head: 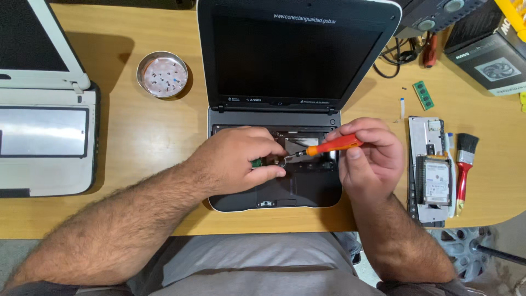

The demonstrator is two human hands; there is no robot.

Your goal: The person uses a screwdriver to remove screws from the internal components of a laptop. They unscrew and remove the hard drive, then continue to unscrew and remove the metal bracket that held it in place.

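A small dark laptop [285,194] lies open in front of me with its keyboard removed and its insides bare. My left hand [235,159] rests inside the opened base, thumb and fingers pinching a small green part [256,163]. My right hand [370,156] holds an orange-handled screwdriver [334,145], its tip pointing left into the base just beside my left fingertips. The laptop's screen [296,55] stands upright and dark.
A round metal dish [162,74] with several small screws sits at the back left. A white laptop [44,126] lies at the left. At the right are a detached keyboard panel carrying a hard drive [436,181], a red-handled brush [464,164], a green memory stick [423,95] and boxes [493,60].
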